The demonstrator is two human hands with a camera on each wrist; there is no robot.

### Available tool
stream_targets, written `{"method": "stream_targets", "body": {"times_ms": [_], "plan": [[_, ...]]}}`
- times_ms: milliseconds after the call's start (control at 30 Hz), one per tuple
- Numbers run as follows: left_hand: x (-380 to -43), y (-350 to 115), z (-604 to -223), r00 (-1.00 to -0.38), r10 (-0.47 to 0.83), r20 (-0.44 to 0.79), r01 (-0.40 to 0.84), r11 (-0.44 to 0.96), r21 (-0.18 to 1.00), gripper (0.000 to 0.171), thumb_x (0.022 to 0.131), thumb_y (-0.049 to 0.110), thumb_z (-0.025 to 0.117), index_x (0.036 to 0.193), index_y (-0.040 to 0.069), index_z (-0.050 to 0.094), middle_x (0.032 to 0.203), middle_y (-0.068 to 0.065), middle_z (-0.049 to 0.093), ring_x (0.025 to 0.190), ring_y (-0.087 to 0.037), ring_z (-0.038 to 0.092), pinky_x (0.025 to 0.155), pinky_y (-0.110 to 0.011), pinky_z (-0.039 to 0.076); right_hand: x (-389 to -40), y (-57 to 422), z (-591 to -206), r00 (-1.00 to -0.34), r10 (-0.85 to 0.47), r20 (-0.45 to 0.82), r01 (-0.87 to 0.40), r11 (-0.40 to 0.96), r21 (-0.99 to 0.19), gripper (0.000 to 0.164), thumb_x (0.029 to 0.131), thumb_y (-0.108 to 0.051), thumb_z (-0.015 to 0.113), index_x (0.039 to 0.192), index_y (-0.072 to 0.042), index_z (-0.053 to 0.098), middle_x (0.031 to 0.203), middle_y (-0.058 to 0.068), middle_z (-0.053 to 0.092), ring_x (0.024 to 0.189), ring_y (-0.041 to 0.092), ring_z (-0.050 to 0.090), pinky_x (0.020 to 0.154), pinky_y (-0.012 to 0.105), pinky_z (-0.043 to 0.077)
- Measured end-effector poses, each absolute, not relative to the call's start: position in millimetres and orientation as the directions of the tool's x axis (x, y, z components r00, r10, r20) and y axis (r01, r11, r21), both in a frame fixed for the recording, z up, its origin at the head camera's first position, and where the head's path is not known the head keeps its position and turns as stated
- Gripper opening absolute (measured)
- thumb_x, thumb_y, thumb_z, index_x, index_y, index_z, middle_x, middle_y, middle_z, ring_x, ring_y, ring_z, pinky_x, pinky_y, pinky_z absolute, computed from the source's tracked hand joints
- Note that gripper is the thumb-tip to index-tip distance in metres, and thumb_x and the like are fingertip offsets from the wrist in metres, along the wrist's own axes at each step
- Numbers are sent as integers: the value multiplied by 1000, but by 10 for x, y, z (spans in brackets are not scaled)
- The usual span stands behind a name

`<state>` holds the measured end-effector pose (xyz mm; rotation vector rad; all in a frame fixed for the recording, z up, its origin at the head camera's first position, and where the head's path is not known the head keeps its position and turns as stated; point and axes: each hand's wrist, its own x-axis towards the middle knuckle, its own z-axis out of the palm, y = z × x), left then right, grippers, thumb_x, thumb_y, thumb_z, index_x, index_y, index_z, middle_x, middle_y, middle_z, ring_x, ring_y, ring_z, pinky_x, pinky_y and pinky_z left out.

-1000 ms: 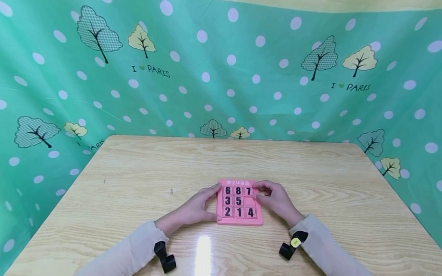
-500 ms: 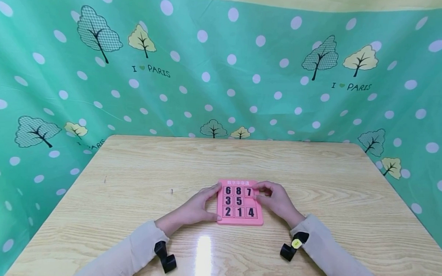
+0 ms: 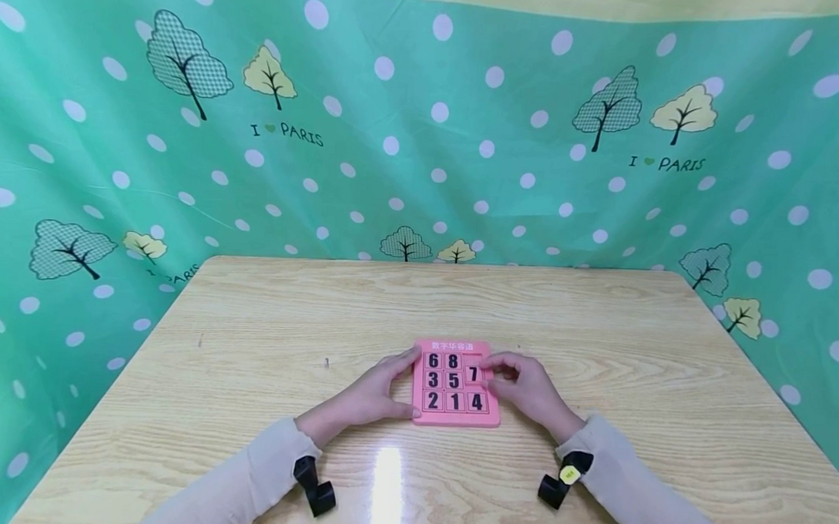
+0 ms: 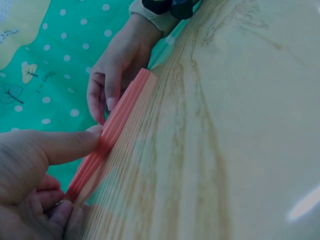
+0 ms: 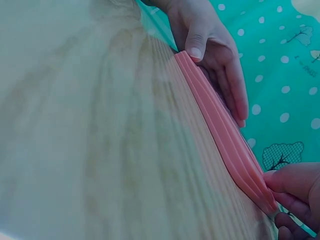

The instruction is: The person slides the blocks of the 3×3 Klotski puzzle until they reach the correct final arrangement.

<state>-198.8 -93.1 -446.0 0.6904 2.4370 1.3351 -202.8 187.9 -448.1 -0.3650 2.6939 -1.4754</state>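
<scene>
A pink sliding number puzzle point(image 3: 455, 420) lies flat on the table in the head view, its tiles in three rows under a line of white characters. My left hand point(image 3: 369, 391) grips the board's left side, fingers at the top corner and thumb near the bottom one. At the right edge, my right hand point(image 3: 529, 389) pinches the 7 tile point(image 3: 473, 374) between thumb and finger. That tile sits between the top and middle rows of the right column. Both wrist views show only the puzzle's pink side edge point(image 4: 112, 122); the numbers are hidden there.
The wood-grain table point(image 3: 286, 311) extends around the puzzle on all sides. A green dotted curtain point(image 3: 424, 139) printed with trees hangs behind it and along both sides. A bright light reflection shows on the table in front.
The 7 tile has slid down from the top row toward the gap in the middle row. My right hand has moved slightly toward me with it; the left hand has stayed in place.
</scene>
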Motion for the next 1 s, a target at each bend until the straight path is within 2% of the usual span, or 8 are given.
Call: {"method": "stream_targets", "body": {"times_ms": [400, 733, 1000], "plan": [[-1998, -937, -4466, -848, 529, -19, 269, 462, 845, 95, 72, 20, 80, 149, 6, 26, 155, -6, 25, 141, -28, 22, 114, -50, 17, -1941, 1898, -4474, -966, -248, 76, -195, 500, -843, 24, 78, -3, 70, 100, -13, 71, 108, 4, 68, 90, 18, 56, 77, 25, 47], [-1999, -939, -4466, -849, 529, -21, 267, 464, 845, 95, 72, 21, 80, 149, 7, 26, 155, -6, 24, 141, -28, 20, 115, -50, 16, -1937, 1887, -4476, -967, -237, 89, -201, 506, -839, 21, 78, -9, 73, 99, -12, 72, 105, 4, 68, 87, 17, 56, 75, 24, 47], [-1990, -941, -4470, -849, 527, -25, 259, 457, 851, 95, 72, 20, 80, 149, 9, 26, 155, -5, 24, 141, -27, 20, 115, -49, 16, -1927, 1848, -4438, -966, -232, 117, -219, 486, -846, 19, 80, -8, 72, 99, -7, 71, 103, 7, 68, 91, 21, 55, 80, 30, 46]]}}
